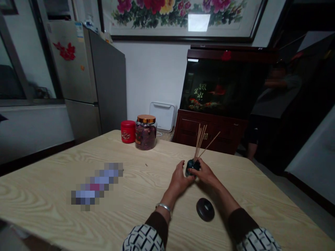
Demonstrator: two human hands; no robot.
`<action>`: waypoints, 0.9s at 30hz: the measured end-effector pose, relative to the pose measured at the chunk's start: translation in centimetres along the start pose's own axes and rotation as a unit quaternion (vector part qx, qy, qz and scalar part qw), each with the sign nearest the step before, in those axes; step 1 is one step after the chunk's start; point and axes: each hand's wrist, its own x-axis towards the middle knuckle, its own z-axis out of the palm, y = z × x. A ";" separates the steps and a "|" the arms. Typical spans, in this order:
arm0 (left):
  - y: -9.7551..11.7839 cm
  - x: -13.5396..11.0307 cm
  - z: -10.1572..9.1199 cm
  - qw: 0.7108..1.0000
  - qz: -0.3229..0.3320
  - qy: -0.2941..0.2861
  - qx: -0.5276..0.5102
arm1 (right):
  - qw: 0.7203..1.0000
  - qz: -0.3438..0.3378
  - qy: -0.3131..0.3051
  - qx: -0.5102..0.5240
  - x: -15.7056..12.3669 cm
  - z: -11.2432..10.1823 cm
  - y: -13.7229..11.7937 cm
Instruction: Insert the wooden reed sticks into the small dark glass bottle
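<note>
A dark glass reed diffuser [191,167] with several thin sticks in its neck stands upright on the wooden table, between my hands. My left hand [180,179] curves around its left side, the thumb close to the base. On the other side, my right hand [205,172] grips the bottle with thumb and fingers. One stick leans far to the right, apart from the others. Below my right hand lies a dark round disc [205,210] with a paler spot at its middle; neither hand touches it.
A red canister [128,131] and a jar with a copper-coloured lid [146,134] stand at the table's far edge [115,131]. A blurred-out long item [96,186] lies on the left. Behind are a fridge [107,80], an aquarium [217,87] and a person [274,94] standing at right.
</note>
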 end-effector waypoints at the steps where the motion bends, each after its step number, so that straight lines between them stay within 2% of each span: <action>1: 0.3 -0.1 0.0 1.000 0.001 -0.013 0.004 | 1.000 -0.007 -0.019 0.023 -0.6 -0.1 -0.4; 4: 1.2 -0.6 0.0 0.999 0.008 -0.050 0.007 | 0.995 0.001 -0.013 0.094 -1.6 0.0 -2.1; 8: 2.0 -1.5 -0.2 0.997 0.014 -0.066 0.028 | 0.987 -0.004 0.006 0.163 -1.3 1.9 -4.2; 11: 2.3 -2.0 -0.5 0.997 0.003 -0.073 0.039 | 0.972 -0.029 0.070 0.221 -0.8 2.7 -6.0; 13: 2.4 -2.2 -0.7 0.997 0.002 -0.071 0.030 | 0.947 -0.031 0.134 0.290 -0.3 1.4 -7.4; 16: 2.3 -2.5 -1.0 0.998 0.002 -0.067 0.016 | 0.914 -0.047 0.222 0.336 0.5 -3.4 -8.6; 17: 2.3 -2.5 -1.0 0.998 -0.001 -0.067 0.012 | 0.920 -0.042 0.243 0.304 0.6 -5.3 -8.4; 19: 2.2 -2.6 -1.1 0.998 -0.003 -0.068 0.004 | 0.964 0.021 0.228 0.131 0.1 -8.7 -6.9; 20: 2.2 -2.6 -1.1 0.998 -0.001 -0.067 0.001 | 0.980 0.057 0.189 -0.007 -0.5 -9.9 -5.7; 21: 2.1 -2.6 -1.2 0.998 0.001 -0.066 0.000 | 0.977 0.088 0.121 -0.152 -1.5 -10.6 -4.3; 22: 2.1 -2.6 -1.2 0.998 0.004 -0.065 0.001 | 0.950 0.117 0.065 -0.280 -2.7 -11.0 -2.9; 24: 2.0 -2.7 -1.2 0.998 0.007 -0.066 0.002 | 0.888 0.165 -0.026 -0.428 -5.6 -10.5 -0.1; 25: 1.9 -2.6 -1.2 0.998 0.006 -0.067 0.002 | 0.871 0.171 -0.053 -0.457 -7.0 -10.0 1.1; 27: 1.8 -2.6 -1.2 0.998 0.005 -0.069 0.006 | 0.856 0.177 -0.076 -0.479 -9.3 -8.9 2.7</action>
